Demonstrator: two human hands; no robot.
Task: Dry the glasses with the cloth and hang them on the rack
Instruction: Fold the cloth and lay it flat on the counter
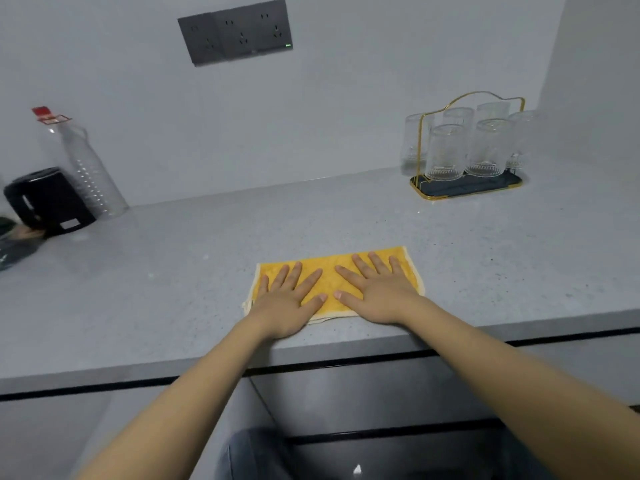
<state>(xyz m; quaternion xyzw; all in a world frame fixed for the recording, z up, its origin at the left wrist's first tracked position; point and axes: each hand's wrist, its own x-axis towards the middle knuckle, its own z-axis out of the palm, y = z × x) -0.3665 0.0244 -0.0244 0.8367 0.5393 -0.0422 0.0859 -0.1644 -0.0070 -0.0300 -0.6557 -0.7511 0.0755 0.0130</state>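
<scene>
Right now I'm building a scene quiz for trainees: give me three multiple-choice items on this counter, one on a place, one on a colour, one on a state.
1. Where does the rack stand?
A. far right, by the wall
B. far left, by the kettle
C. at the counter's front edge

2. What colour is the cloth?
A. blue
B. yellow
C. white

3. How are the hands?
A. gripping a glass
B. raised off the counter
C. flat on the cloth

Key: 1 A, it stands against the right back wall, its glasses upside down; 2 B, yellow with pale edging; 3 C, left hand and right hand lie open, fingers spread.
</scene>
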